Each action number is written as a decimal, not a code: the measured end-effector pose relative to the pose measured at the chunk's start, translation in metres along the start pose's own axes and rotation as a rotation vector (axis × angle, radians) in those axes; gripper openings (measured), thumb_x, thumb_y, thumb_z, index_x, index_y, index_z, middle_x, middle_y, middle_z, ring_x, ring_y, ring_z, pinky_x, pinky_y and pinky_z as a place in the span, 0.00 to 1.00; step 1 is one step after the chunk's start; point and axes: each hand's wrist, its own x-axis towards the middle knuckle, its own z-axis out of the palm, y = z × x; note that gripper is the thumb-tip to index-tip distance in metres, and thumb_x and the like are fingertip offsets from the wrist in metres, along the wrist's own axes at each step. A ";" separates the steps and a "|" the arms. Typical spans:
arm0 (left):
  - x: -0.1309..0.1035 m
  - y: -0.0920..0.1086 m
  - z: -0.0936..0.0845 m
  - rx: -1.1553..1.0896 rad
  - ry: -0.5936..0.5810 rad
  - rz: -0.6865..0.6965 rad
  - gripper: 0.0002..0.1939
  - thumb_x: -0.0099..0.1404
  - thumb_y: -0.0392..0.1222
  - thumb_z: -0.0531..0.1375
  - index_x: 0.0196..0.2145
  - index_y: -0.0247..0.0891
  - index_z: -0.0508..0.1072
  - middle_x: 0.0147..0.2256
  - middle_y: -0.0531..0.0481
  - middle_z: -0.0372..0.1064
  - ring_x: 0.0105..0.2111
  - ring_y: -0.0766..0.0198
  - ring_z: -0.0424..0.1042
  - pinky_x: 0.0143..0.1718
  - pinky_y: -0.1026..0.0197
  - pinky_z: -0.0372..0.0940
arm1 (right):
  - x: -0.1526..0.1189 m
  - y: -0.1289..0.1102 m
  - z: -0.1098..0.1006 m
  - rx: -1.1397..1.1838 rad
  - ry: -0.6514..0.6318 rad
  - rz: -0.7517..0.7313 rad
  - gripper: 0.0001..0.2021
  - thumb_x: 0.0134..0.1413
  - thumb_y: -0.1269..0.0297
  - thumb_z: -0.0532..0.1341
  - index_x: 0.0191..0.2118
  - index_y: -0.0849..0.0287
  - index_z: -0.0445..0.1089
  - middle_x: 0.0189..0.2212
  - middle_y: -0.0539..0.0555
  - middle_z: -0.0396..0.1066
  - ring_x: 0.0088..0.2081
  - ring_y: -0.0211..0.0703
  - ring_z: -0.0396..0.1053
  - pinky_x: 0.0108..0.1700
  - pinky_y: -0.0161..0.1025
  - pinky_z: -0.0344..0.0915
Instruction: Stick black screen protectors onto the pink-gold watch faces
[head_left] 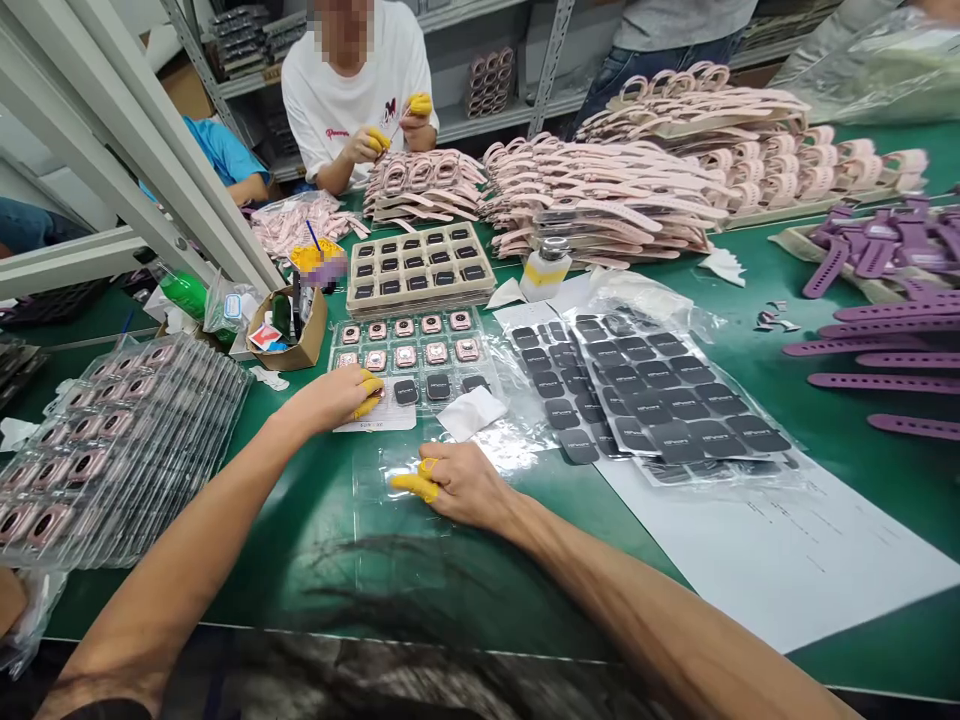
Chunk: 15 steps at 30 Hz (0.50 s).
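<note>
A clear plastic tray [412, 335] holds rows of pink-framed watch cases [435, 353], with black square pieces [438, 387] in its near row. My left hand [341, 396], in yellow finger cots, is closed at the near left of that tray, its fingertips on a watch case. A white card lies under those fingers. Closer to me, my right hand [466, 486] is closed, its yellow-cotted fingers pressed together above clear plastic [405, 515]; anything between them is too small to make out. A folded white wipe [472, 412] rests between the hands and the tray's right side.
Stacked trays of watches [112, 450] stand at left, beside a small cardboard box [289, 335]. Black sticker sheets [667, 385] lie at right on white paper [787, 560]. Behind are a bottle [546, 270], a beige tray [420, 295], pink straps [600, 190] and a co-worker [360, 90]. Purple straps [892, 340] lie far right.
</note>
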 end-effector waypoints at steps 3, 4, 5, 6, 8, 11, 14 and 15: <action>-0.007 -0.006 0.009 -0.006 -0.025 0.064 0.07 0.67 0.40 0.66 0.42 0.40 0.82 0.45 0.39 0.80 0.50 0.50 0.75 0.65 0.49 0.62 | 0.002 -0.001 -0.003 0.045 0.120 0.039 0.24 0.74 0.59 0.54 0.25 0.57 0.74 0.25 0.50 0.67 0.25 0.37 0.63 0.27 0.37 0.56; -0.010 -0.008 0.013 -0.008 0.003 0.061 0.08 0.68 0.39 0.64 0.44 0.40 0.82 0.45 0.38 0.79 0.51 0.48 0.74 0.66 0.46 0.61 | 0.003 -0.001 -0.004 0.059 0.163 0.051 0.22 0.74 0.59 0.53 0.29 0.57 0.77 0.28 0.52 0.69 0.28 0.38 0.66 0.29 0.37 0.60; -0.013 -0.009 0.016 -0.010 0.040 0.051 0.10 0.70 0.39 0.62 0.45 0.39 0.81 0.45 0.37 0.79 0.52 0.46 0.74 0.67 0.44 0.60 | 0.004 -0.002 -0.005 0.071 0.206 0.061 0.19 0.74 0.58 0.54 0.34 0.57 0.78 0.31 0.52 0.70 0.30 0.38 0.67 0.31 0.37 0.63; -0.018 -0.009 0.020 -0.004 0.081 0.040 0.12 0.71 0.39 0.59 0.47 0.38 0.80 0.45 0.36 0.78 0.54 0.45 0.73 0.67 0.42 0.59 | 0.006 -0.003 -0.006 0.082 0.250 0.072 0.17 0.73 0.57 0.56 0.39 0.57 0.79 0.32 0.53 0.70 0.30 0.38 0.67 0.32 0.38 0.65; -0.030 -0.002 0.031 -0.057 0.160 0.007 0.14 0.74 0.41 0.56 0.53 0.38 0.77 0.48 0.37 0.77 0.56 0.46 0.72 0.66 0.42 0.61 | 0.007 -0.004 -0.008 0.100 0.333 0.099 0.13 0.72 0.56 0.58 0.47 0.57 0.77 0.34 0.52 0.69 0.29 0.37 0.65 0.31 0.37 0.66; -0.053 0.019 0.050 -0.498 0.228 -0.117 0.17 0.76 0.51 0.58 0.55 0.41 0.71 0.46 0.44 0.75 0.48 0.55 0.77 0.56 0.50 0.71 | 0.008 -0.003 -0.012 0.132 0.426 0.100 0.13 0.69 0.58 0.62 0.55 0.54 0.73 0.37 0.51 0.66 0.30 0.36 0.65 0.28 0.36 0.67; -0.067 0.043 0.065 -1.033 0.060 -0.270 0.27 0.67 0.60 0.67 0.54 0.42 0.67 0.41 0.50 0.73 0.33 0.60 0.79 0.38 0.55 0.77 | 0.009 0.002 -0.016 0.163 0.436 0.008 0.15 0.66 0.62 0.65 0.57 0.49 0.72 0.41 0.51 0.68 0.33 0.37 0.69 0.29 0.36 0.70; -0.069 0.048 0.068 -1.129 -0.005 -0.298 0.30 0.64 0.61 0.71 0.52 0.41 0.67 0.41 0.51 0.72 0.30 0.62 0.78 0.34 0.55 0.77 | 0.009 0.003 -0.018 0.164 0.419 -0.017 0.15 0.66 0.64 0.65 0.56 0.49 0.72 0.42 0.52 0.69 0.34 0.38 0.70 0.30 0.37 0.72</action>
